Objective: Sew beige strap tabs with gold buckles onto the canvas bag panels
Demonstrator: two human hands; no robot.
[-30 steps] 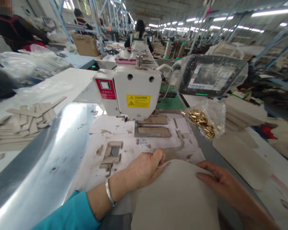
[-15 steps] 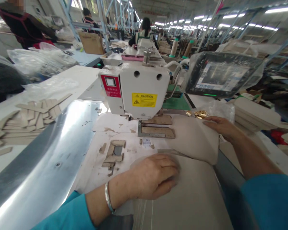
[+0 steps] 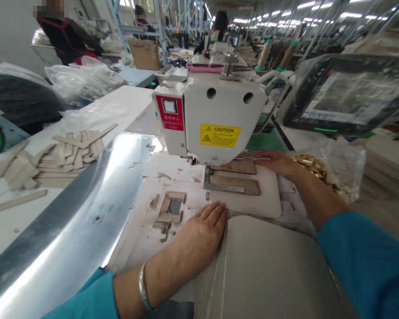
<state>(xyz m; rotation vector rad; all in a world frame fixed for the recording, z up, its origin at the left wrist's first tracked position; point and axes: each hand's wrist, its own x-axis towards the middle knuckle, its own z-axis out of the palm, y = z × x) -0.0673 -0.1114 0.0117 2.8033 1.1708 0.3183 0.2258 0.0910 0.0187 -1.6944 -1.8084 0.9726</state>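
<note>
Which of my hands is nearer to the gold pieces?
Right. The right hand is just left of the gold pieces; the left hand is farther off, by the beige stack.

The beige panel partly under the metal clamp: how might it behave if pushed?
The beige panel seems light, since its edge looks thin. It would probably keep its shape, lying flat without visible creases. The metal clamp over part of it might hinder sliding.

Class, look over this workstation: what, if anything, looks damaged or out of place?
The white sheet beside the left hand looks worn, with ragged brown patches. Left of it, beige strips lie jumbled, crossing one another.
</note>
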